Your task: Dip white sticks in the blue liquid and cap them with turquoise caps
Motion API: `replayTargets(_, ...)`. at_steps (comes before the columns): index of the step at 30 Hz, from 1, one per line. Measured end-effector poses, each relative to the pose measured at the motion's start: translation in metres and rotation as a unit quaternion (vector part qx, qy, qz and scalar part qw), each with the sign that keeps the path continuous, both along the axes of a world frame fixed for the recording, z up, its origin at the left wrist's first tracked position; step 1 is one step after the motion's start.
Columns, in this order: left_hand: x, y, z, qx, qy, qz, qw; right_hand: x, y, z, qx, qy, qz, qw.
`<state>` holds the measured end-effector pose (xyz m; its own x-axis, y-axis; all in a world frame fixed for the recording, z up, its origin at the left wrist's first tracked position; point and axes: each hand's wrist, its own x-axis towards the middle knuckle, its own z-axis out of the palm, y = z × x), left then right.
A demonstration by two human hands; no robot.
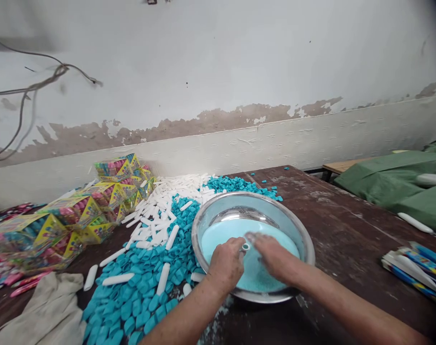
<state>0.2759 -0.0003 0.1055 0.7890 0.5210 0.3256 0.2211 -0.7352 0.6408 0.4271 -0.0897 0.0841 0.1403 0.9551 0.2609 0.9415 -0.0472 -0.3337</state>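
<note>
A shiny metal bowl (pixel 307 239) stands on the dark table with pale blue powder (pixel 264 278) inside. Over the powder, my left hand (pixel 227 261) is closed on a small white tube (pixel 245 247), whose round open end faces up. My right hand (pixel 275 256) is just right of the tube, also above the powder; motion smears its fingers, so their grip is unclear. Left of the bowl lies a wide heap of teal plastic caps (pixel 131 292). White plastic tubes (pixel 163 278) are strewn over the caps and piled behind them.
Clear-wrapped packs with yellow card (pixel 95 201) are stacked at the left. A beige cloth (pixel 48 311) lies at the near left. Printed blue-and-yellow packets (pixel 419 268) sit at the right, below green sacks (pixel 386 179). A peeling white wall (pixel 239 62) closes off the back.
</note>
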Motion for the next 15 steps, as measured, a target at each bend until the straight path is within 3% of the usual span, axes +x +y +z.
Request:
replayTargets(6, -0.001, 0.000, -0.001, -0.032, -0.012, -0.008, 0.999, -0.005, -0.002, 0.008, -0.022, -0.046, 0.054, 0.997)
replayTargets(9, -0.014, 0.004, 0.008, -0.066, -0.044, -0.007, 0.997, -0.003, -0.003, 0.010, 0.000, -0.043, 0.014, 0.999)
replayTargets(11, -0.032, 0.012, 0.016, -0.122, -0.085, -0.004, 0.989, -0.006, -0.007, 0.012, 0.057, -0.025, -0.030, 0.998)
replayTargets(15, -0.095, 0.038, 0.027, -0.281, -0.170, 0.025, 0.944, -0.035, -0.026, 0.021, 0.161, 0.046, 0.007, 0.986)
